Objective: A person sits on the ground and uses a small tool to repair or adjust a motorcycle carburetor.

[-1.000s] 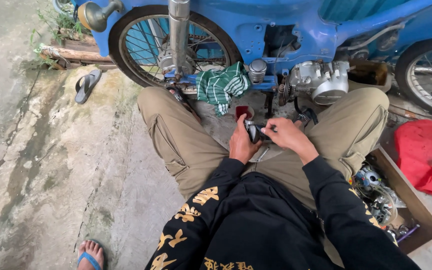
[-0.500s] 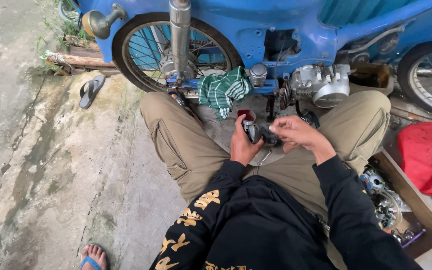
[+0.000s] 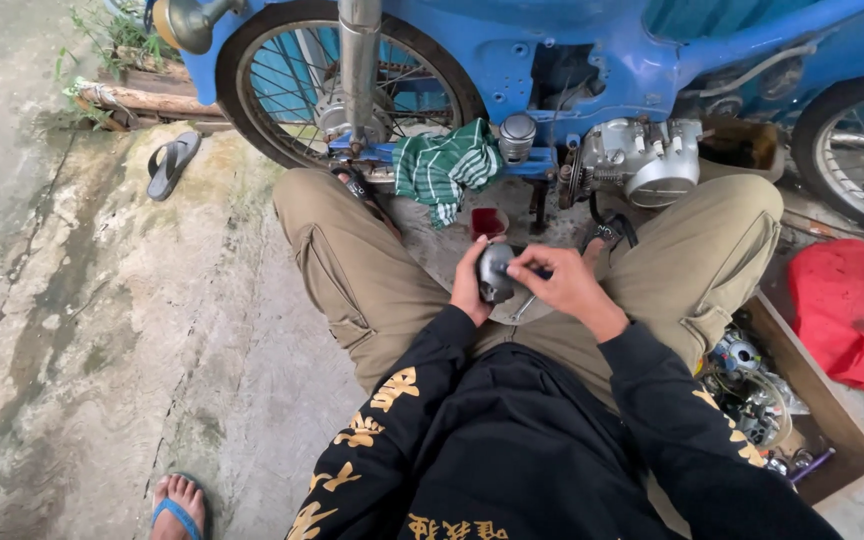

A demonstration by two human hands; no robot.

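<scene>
While the person sits on the concrete floor (image 3: 122, 330), a small grey metal engine part (image 3: 495, 272) is gripped in the left hand (image 3: 472, 285) between the knees; its top is pinched by the right hand (image 3: 562, 285); a small red cup (image 3: 488, 222) stands just beyond, before the blue motorcycle (image 3: 592, 60).

Outdoor setting, flat daylight, no hard shadows. Concrete floor (image 3: 102, 330), stained and cracked, mossy streaks toward the left edge. Blue motorbike (image 3: 592, 50) stands along the far side. Weeds (image 3: 102, 40) and a weathered log (image 3: 142, 100) at the far left corner. Grey sandal (image 3: 172, 165) lies near the log. Wooden box (image 3: 832, 420) of parts at right, red cloth (image 3: 852, 310) just beside it.
</scene>
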